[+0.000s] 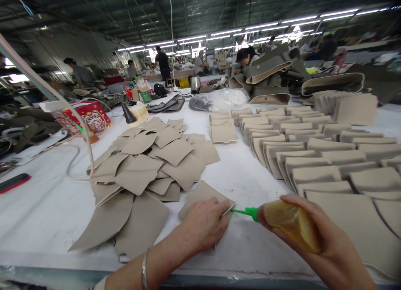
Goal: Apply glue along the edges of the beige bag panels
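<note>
My left hand [205, 223] is closed on a beige fabric panel [200, 194], its fingers gripping the panel near the right corner. In my right hand [332, 240] is a squeeze bottle of amber liquid [290, 223], tilted so that its long green nozzle [246, 212] points left. The nozzle's tip is at the panel's edge, close to my left fingertips. Part of the panel is hidden under my left hand. A loose heap of similar panels [140, 169] lies to the left of my hands.
Rows of overlapping beige panels [300, 156] cover the table's right side. Behind them stand stacked dark bag pieces [269, 81] and clear plastic wrap [219, 100]. A red box [84, 117], a pale cable [84, 131] and a red-black brush-like object [14, 182] are at left. People work farther back.
</note>
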`<state>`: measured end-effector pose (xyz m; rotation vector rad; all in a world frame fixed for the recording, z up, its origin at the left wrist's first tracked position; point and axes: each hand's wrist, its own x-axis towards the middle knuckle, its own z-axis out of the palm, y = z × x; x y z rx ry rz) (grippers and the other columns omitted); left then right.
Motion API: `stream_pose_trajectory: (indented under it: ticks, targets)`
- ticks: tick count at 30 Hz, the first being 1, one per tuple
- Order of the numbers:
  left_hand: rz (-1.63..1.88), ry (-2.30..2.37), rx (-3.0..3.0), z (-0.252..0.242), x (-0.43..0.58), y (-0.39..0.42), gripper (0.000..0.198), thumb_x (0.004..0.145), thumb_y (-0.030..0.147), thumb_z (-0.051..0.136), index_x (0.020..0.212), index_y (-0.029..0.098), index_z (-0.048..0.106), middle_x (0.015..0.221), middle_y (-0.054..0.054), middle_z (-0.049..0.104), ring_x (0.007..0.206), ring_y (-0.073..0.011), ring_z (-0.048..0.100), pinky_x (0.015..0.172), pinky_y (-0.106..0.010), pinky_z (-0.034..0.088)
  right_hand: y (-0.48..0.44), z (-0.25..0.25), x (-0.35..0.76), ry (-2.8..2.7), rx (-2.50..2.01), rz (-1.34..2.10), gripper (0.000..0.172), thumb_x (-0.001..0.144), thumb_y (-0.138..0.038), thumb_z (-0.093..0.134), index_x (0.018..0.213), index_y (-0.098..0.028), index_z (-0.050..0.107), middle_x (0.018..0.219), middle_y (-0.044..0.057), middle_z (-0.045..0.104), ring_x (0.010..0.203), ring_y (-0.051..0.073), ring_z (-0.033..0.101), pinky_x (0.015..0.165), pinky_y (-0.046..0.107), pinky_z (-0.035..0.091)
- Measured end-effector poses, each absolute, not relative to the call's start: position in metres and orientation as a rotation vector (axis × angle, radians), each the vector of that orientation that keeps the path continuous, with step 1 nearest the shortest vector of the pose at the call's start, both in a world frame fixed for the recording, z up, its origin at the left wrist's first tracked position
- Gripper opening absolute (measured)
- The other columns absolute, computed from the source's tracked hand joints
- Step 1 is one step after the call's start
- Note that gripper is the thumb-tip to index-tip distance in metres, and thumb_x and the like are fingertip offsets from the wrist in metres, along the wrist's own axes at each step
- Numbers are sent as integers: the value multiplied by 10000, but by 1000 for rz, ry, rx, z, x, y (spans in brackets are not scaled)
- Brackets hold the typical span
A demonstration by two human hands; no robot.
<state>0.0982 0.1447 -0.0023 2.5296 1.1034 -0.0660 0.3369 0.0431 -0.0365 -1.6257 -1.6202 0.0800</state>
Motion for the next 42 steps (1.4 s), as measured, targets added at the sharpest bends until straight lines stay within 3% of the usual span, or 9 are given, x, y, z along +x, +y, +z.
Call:
stream_pose_trajectory:
  ticks: [4,9,13,19,24,29,34,42]
  targets:
    - [-84,1113,2511,-1,98,144,298,906,242,414,1120,279,618,910,-23,642,803,-222,645,723,-298,461,44,-37,338,-1534,-1646,99,508,836,-663,654,1186,-301,594,1095,73,678,913,322,682,803,424,585]
    - [-95,1100,2505,-1,98,144,311,927,263,398,1160,289,602,925,-20,639,823,-221,646,722,-293,457,44,-40,340,-1504,-1621,195,513,800,-673,688,1178,-338,601,1030,30,689,802,286,699,688,373,602]
    - [-101,1094,2509,-2,97,145,303,912,250,399,1144,277,592,932,-22,630,828,-224,647,730,-297,458,46,-43,342,-1442,-1648,180,528,798,-677,674,1190,-333,587,1142,46,645,1005,349,646,837,462,566]
    - [-104,1075,2457,-2,94,144,391,919,252,384,1268,305,551,970,-22,618,870,-221,646,763,-294,462,42,-48,338,-1406,-1666,288,518,812,-663,667,1176,-299,604,1090,49,663,925,296,666,779,367,575]
    - [-60,1042,2450,-5,91,145,416,923,248,367,1294,303,545,955,-18,607,879,-216,640,775,-293,457,40,-50,334,-1346,-1663,242,533,769,-667,696,1151,-308,605,1109,37,645,965,303,641,843,386,546]
    - [-24,1017,2431,-9,89,146,452,930,260,362,1354,291,516,990,-22,605,898,-218,634,788,-293,456,26,-49,317,-1282,-1659,516,515,820,-635,669,1215,-318,573,1155,20,634,1006,278,628,918,348,483]
    - [-41,1027,2425,-10,87,144,460,948,279,354,1387,293,489,1021,-25,599,903,-217,631,804,-297,461,21,-48,310,-1217,-1691,489,519,783,-597,709,1192,-305,580,1203,21,610,1093,300,583,999,367,434]
    - [-47,1045,2420,-15,87,143,525,965,307,332,1482,259,411,1111,-50,595,941,-236,633,845,-333,477,13,-55,304,-1220,-1659,502,513,793,-601,710,1187,-290,604,1172,37,631,1053,301,609,984,349,453]
